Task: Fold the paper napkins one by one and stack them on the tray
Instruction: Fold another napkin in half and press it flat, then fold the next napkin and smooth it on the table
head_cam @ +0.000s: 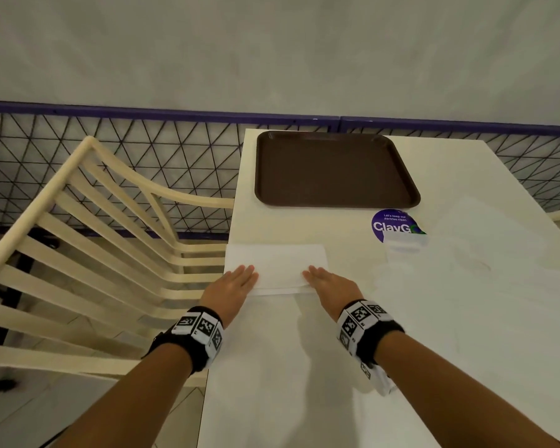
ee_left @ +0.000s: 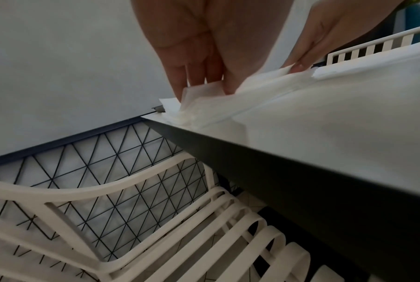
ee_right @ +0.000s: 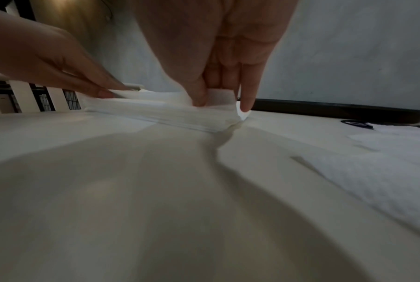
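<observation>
A white paper napkin (head_cam: 278,261), folded into a long strip, lies by the table's left edge in front of the empty brown tray (head_cam: 333,169). My left hand (head_cam: 240,281) holds its near left end and my right hand (head_cam: 324,281) its near right end. In the left wrist view the left hand (ee_left: 204,89) pinches a raised flap of the napkin (ee_left: 228,108) between thumb and fingers. The right wrist view shows the right hand (ee_right: 221,101) pinching the napkin (ee_right: 170,112) too, with one fingertip on the table. The tray's rim (ee_right: 337,112) lies beyond it.
More unfolded white napkins (head_cam: 472,253) are spread over the table's right side, partly covering a purple round sticker (head_cam: 393,223). A cream slatted chair (head_cam: 94,237) stands close to the table's left edge, and a black wire fence (head_cam: 143,150) runs behind.
</observation>
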{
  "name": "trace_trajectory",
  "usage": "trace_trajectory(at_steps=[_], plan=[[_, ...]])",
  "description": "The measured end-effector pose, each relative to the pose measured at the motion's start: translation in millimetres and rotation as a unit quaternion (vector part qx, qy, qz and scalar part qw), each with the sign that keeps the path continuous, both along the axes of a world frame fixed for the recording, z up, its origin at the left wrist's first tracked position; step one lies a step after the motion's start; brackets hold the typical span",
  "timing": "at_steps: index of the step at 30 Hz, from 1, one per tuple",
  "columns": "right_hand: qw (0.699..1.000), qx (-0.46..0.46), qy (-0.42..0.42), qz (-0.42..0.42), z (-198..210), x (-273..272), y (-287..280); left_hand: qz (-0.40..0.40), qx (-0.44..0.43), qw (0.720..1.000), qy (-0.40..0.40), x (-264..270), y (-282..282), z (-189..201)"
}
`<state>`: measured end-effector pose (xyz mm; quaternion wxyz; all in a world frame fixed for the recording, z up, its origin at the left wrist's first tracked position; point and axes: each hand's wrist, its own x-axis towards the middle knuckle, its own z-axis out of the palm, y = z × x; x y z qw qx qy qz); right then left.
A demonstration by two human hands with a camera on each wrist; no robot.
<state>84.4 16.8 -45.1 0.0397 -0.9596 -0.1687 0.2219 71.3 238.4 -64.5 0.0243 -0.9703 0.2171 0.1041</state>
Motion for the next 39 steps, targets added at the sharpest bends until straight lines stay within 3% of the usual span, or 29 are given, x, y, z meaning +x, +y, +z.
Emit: trace_trajectory(at_steps=[7,11,19,22,24,28,32,35,39], plan=[[1.000,0.009,-0.023,-0.005,-5,-2,-1,-0.010,-0.044,0.999,-0.027,-1,-3,4],[1.000,0.000,-0.024,0.003,-6,-6,0,0.021,0.034,0.997,0.062,-4,-1,-2],[0.997,-0.074,-0.001,0.028,-12,-20,-6,-0.001,0.092,0.991,0.097,-7,-14,3],[0.998,-0.042,-0.021,-0.030,-7,-24,-28,0.002,0.116,0.991,0.059,-2,-24,10],[0.993,-0.018,-0.041,-0.105,-3,-30,-54,0.026,0.074,0.997,0.011,-1,-34,22],[0.974,-0.023,-0.044,-0.223,3,-46,-117,-0.014,-0.019,0.998,-0.060,2,-69,27],[0.946,-0.056,-0.021,-0.318,8,-57,-174,-0.087,-0.078,0.991,-0.073,-2,-126,20],[0.924,-0.043,0.008,-0.379,10,-62,-200,-0.120,-0.097,0.987,-0.038,-6,-166,18],[0.915,-0.008,0.043,-0.402,6,-59,-216,-0.134,-0.100,0.986,-0.015,-13,-210,22]])
